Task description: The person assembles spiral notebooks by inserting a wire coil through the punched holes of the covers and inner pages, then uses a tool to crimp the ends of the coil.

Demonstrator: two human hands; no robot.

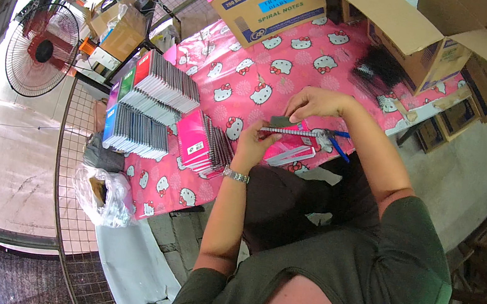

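My left hand [251, 145], with a metal watch at its wrist, grips a spiral notebook [290, 132] at its left end, the white coil edge facing up. A dark flat piece [280, 121] stands at the coil; whether it is the notebook's cover I cannot tell. Bent over it, my right hand [318, 105] has its fingers closed on the piece's upper edge. Pink notebooks [291, 154] lie just below the held one. Beside them on the right are blue-handled pliers [339, 148]. Left of my left hand stands a row of pink spiral notebooks [197, 141].
Rows of blue [135, 132] and green and red notebooks [165, 85] stand farther left on the pink-covered table [227, 76]. Black coils [379, 68] lie near an open carton [430, 41]. A closed carton [273, 7] stands behind. A fan [43, 50] and plastic bag [106, 197] are left.
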